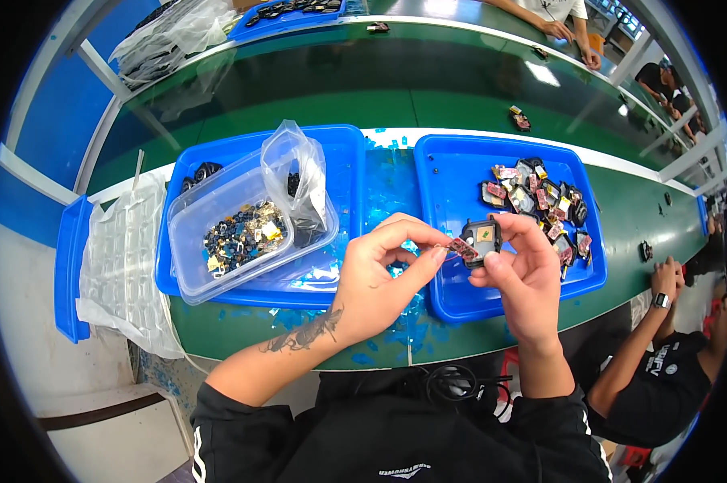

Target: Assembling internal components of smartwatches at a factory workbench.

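Note:
Between the thumb and fingers of my right hand (528, 278) is a small black plastic housing (483, 239) with its inside facing me. A tan patch with a green mark shows in it. My left hand (387, 278) pinches a small red circuit board (463, 248) at the housing's left edge; whether the two are joined I cannot tell. Both hands are over the near left part of a blue tray (508, 307). Piled in that tray are several similar black housings (540, 197) with red boards and yellow-marked parts.
Left of my hands, another blue tray (349, 173) holds a clear plastic box (188, 233) of small mixed parts and a clear bag (295, 165). Blue film scraps (391, 181) litter the green bench between the trays. Co-workers sit to the right (653, 378) and across the belt.

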